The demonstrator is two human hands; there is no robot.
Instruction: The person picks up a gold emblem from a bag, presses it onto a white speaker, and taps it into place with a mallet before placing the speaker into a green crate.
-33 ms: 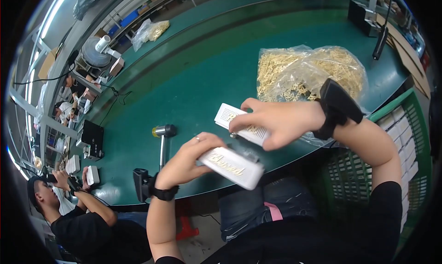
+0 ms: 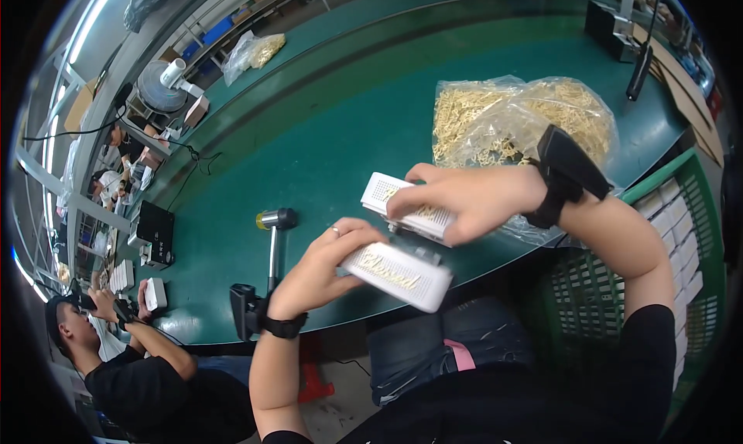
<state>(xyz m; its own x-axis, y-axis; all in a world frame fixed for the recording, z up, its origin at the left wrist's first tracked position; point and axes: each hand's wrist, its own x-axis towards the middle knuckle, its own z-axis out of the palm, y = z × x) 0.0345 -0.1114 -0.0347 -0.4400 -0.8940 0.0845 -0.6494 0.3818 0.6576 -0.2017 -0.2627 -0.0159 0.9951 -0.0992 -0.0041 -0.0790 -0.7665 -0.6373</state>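
Note:
My left hand (image 2: pixel 321 270) is closed round the left end of a white perforated box (image 2: pixel 422 283) with raised gold script lettering, tilted just beyond the table's near edge. Above it, my right hand (image 2: pixel 472 196) grips a second white perforated box (image 2: pixel 378 190) from the top, over the green table; my fingers cover much of its gold lettering. The two boxes are close together, with a small blurred clear piece (image 2: pixel 424 253) between them. A mallet (image 2: pixel 272 243) with a metal handle lies left of my left hand. Clear bags of gold-coloured pieces (image 2: pixel 576 107) lie beyond my right hand.
At my right stands a green crate (image 2: pixel 588 308) holding several white boxes (image 2: pixel 675 216). A co-worker (image 2: pixel 147 366) at the left holds a white box (image 2: pixel 155 294). Behind that are a black box (image 2: pixel 156 233) and a fan (image 2: pixel 161 86). The green table (image 2: pixel 340 126) curves away ahead.
My left hand and its box have shifted slightly right and up, and that box's top has turned more into view. The right hand has barely moved and keeps its box.

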